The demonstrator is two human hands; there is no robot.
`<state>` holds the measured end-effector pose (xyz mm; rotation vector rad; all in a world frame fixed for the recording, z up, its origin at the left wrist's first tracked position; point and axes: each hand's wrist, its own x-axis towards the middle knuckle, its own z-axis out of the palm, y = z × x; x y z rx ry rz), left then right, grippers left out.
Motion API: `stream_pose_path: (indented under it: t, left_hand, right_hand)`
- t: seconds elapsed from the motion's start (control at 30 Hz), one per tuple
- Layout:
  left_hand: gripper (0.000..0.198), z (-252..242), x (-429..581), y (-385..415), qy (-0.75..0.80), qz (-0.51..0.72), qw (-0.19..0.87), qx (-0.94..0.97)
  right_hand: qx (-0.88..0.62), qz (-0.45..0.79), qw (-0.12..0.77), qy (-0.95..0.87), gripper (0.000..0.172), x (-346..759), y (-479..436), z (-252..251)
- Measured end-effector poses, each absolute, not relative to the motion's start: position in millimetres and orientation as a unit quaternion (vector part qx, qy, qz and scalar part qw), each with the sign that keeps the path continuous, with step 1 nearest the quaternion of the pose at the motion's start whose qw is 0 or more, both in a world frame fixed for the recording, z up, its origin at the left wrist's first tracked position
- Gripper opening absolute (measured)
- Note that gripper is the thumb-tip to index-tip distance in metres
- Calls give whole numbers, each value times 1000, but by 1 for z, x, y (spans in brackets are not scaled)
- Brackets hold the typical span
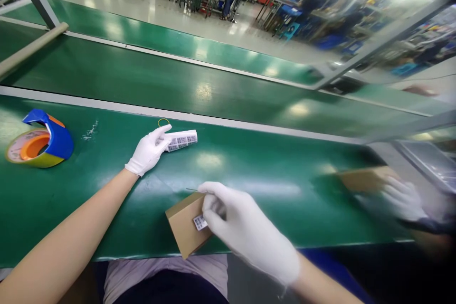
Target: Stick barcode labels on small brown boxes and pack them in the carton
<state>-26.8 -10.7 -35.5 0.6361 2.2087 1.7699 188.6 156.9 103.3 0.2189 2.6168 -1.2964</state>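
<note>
My left hand [147, 151], in a white glove, reaches onto the green work surface and grips the near end of a curled sheet of printed labels [182, 140]. Just beyond its fingertips lies a thin yellow rubber band [164, 122]. My right hand [245, 232], also gloved, is closed with curled fingers over a small brown cardboard box [181, 228]. The box sits tilted near the front edge and carries a white printed label [200, 222], partly hidden by my thumb. A thin dark line shows at the right index fingertip; what it is stays unclear.
A blue and orange tape dispenser [60, 140] with yellow tape stands at the left. At the right, a co-worker's gloved hand [404, 197] holds a blurred brown box [366, 178]. A conveyor belt [160, 73] runs behind a pale rail, with metal posts at both sides.
</note>
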Motion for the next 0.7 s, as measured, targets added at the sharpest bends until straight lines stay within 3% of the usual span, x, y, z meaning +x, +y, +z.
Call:
stream_pose_path:
  t: [0.53, 0.7]
  left_hand:
    - [60, -30, -24, -10, 747, 617, 127, 215]
    - [60, -30, -26, -10, 762, 597, 119, 219]
  right_hand:
    - [81, -430, 116, 892, 44, 189, 156, 107]
    - [56, -350, 90, 931, 46, 192, 146, 103]
